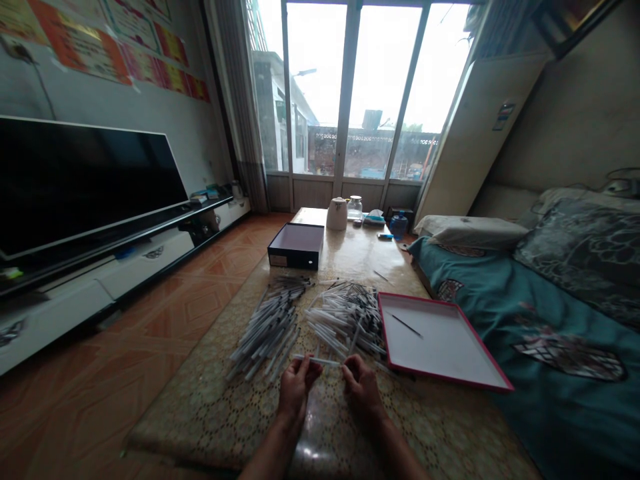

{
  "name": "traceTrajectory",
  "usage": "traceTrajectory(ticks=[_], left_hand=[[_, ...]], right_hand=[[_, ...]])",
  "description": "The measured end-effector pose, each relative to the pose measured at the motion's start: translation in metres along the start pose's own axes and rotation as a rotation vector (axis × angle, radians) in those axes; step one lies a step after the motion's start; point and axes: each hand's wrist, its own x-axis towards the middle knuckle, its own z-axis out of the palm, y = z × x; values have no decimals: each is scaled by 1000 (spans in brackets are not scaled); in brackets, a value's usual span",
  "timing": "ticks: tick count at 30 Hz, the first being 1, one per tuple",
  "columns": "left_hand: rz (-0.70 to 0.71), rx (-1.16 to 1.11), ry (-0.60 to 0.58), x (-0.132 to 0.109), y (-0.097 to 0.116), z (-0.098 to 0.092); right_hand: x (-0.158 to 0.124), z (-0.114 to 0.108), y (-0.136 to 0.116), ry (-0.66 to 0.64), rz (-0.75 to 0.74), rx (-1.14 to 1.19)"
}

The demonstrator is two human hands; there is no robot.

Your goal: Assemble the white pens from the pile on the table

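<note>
A thin white pen refill [316, 361] lies across the space between my hands. My left hand [295, 390] is shut on its near end, and the fingertips of my right hand [361, 388] pinch its far end. Just beyond my hands are two loose heaps of similar refills, one to the left [267, 327] and one to the right [345, 320]. The right heap nearly reaches my right hand. A shallow white tray with a red rim [443, 340] holds a single dark-tipped refill [407, 325].
The low table under a patterned cover [210, 413] also bears a black box [296, 245], a white kettle [337, 214], a glass jar [355, 208] and a blue bottle [399, 225]. A teal-covered bed [560, 347] runs along the right, and a television [85, 187] stands at left.
</note>
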Motion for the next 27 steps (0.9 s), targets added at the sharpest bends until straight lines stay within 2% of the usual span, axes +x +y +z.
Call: traceTrajectory(ticks=[4, 7, 10, 12, 15, 17, 19, 23, 25, 27], left_hand=[[-40, -52, 72, 3, 13, 8], [-28, -48, 79, 11, 29, 15], [-6, -74, 126, 25, 44, 21], [8, -84, 183, 36, 49, 25], [15, -54, 216, 54, 46, 34], [18, -30, 193, 64, 38, 45], [25, -1, 150, 72, 30, 59], [12, 87, 47, 78, 19, 81], [9, 145, 21, 75, 17, 82], [24, 204, 9, 67, 19, 74]], right_hand=[[6, -7, 2, -9, 62, 116], [18, -22, 4, 1, 85, 162], [33, -44, 5, 65, 79, 161], [45, -56, 4, 155, 63, 118], [65, -66, 4, 377, 75, -11], [80, -65, 6, 510, 104, -97], [96, -60, 9, 584, 132, -146], [121, -49, 13, 612, 171, -158], [126, -46, 12, 587, 178, -152], [123, -45, 11, 550, 178, -145]])
